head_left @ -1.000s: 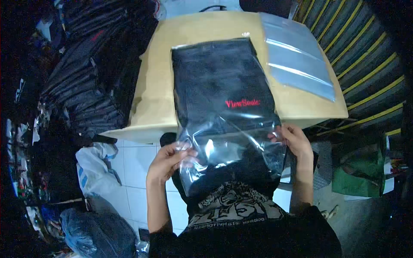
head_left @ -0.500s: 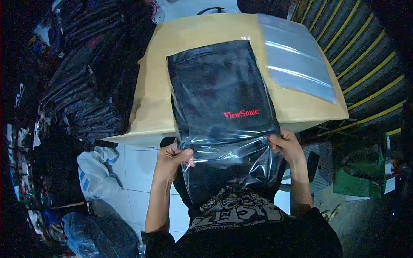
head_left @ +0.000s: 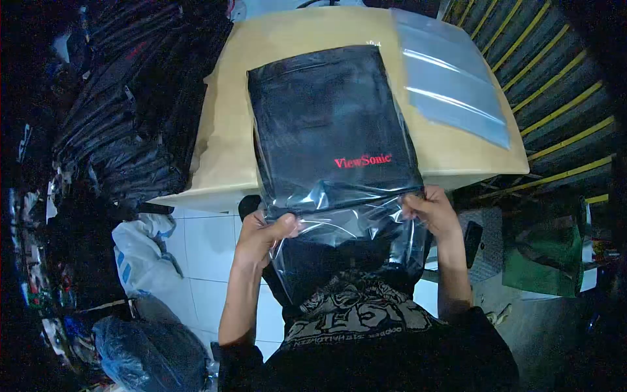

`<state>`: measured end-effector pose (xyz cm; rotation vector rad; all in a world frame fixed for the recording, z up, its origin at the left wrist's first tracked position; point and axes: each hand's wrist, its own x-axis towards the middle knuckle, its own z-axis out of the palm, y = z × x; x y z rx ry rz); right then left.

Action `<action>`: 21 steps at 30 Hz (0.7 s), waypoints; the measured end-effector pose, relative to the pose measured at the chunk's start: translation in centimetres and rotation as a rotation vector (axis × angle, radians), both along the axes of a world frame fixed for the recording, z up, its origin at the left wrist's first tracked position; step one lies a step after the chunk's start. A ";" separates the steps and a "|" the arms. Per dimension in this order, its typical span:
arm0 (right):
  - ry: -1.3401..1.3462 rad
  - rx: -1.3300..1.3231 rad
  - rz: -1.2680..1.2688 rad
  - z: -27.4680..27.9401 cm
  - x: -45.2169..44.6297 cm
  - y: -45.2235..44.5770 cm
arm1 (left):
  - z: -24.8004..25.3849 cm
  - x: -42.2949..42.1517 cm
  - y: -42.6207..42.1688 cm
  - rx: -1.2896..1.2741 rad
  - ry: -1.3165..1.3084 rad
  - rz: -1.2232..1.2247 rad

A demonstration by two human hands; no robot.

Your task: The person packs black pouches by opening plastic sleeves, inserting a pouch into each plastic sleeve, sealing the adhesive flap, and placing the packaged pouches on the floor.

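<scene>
A black fabric bag (head_left: 326,117) with red "ViewSonic" lettering lies on the yellow table (head_left: 450,160), its near end reaching over the front edge. It sits inside a clear plastic bag (head_left: 346,225), whose loose open end hangs toward my body. On the left side, my left hand (head_left: 264,238) pinches the clear plastic between thumb and fingers. Opposite it, my right hand (head_left: 431,210) grips the plastic near the right lower corner of the black bag.
Flat clear plastic bags (head_left: 450,78) lie at the table's right. A large heap of black bags (head_left: 130,111) stands on the left. Filled plastic sacks (head_left: 150,353) are on the floor at lower left, and a green bag (head_left: 542,255) is at the right.
The table and bag appear slightly higher in view. My left hand has moved a little inward and up along the plastic; my right hand has shifted slightly up and left.
</scene>
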<state>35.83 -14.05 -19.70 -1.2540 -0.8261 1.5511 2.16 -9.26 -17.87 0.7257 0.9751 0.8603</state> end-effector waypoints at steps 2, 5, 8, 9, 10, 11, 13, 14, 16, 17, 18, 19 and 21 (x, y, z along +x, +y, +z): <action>-0.006 0.052 0.006 -0.1 -0.7 -0.2 | 0.2 -0.6 -0.2 0.015 0.044 -0.028; -0.112 0.085 0.189 0.3 -0.3 -0.5 | 1.2 -1.6 -0.7 0.064 0.100 -0.058; -0.311 0.156 0.351 2.8 -0.3 -1.3 | 2.8 -3.6 -3.2 0.130 0.300 -0.097; -0.393 0.267 0.441 3.7 -0.3 -1.6 | 4.9 -4.2 -4.6 0.133 0.289 -0.060; -0.473 0.383 0.530 5.0 -0.3 -1.9 | 7.5 -5.0 -6.2 0.142 0.498 -0.079; -0.543 0.374 0.626 7.3 -0.6 -2.5 | 8.2 -6.3 -8.7 0.089 0.469 0.021; -0.485 0.526 0.732 11.9 -2.2 -2.3 | 9.3 -7.1 -14.9 0.344 0.809 0.521; -0.305 0.645 0.789 12.9 -4.0 -1.4 | 9.8 -7.4 -18.0 0.416 1.015 0.765; -0.040 0.680 0.928 14.4 -6.8 -0.2 | 11.5 -10.3 -25.8 0.525 0.975 0.947; 0.027 0.609 0.990 14.9 -7.9 0.2 | 12.0 -11.7 -29.2 0.515 0.700 0.829; 0.088 0.533 1.048 15.4 -8.9 0.6 | 13.4 -12.4 -31.3 0.460 0.439 0.723; 0.051 0.415 1.056 16.1 -11.4 0.6 | 12.9 -12.0 -32.9 0.387 0.413 0.804; 0.131 0.168 1.068 16.2 -17.1 1.4 | 12.9 -11.2 -30.8 0.256 0.335 0.972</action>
